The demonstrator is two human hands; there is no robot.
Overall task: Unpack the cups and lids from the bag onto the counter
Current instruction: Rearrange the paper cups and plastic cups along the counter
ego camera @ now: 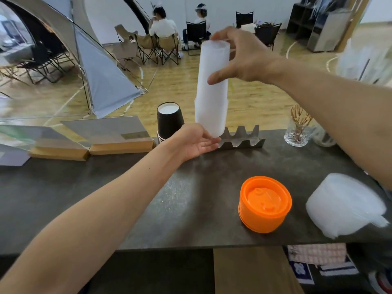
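A tall stack of translucent white cups stands upside down at the far side of the dark counter. My right hand grips the stack near its top, thumb in front. My left hand is open, palm up, touching the stack's lower end. A stack of black paper cups stands upside down just left of it. A stack of orange lids sits near the counter's front edge. A stack of clear lids in thin plastic lies on its side at the right.
A zigzag metal rack stands right behind the white stack. A glass jar of sticks is at the back right. Framed signs on wooden bases line the back left. Beyond the counter are a tent, folding chairs and seated people.
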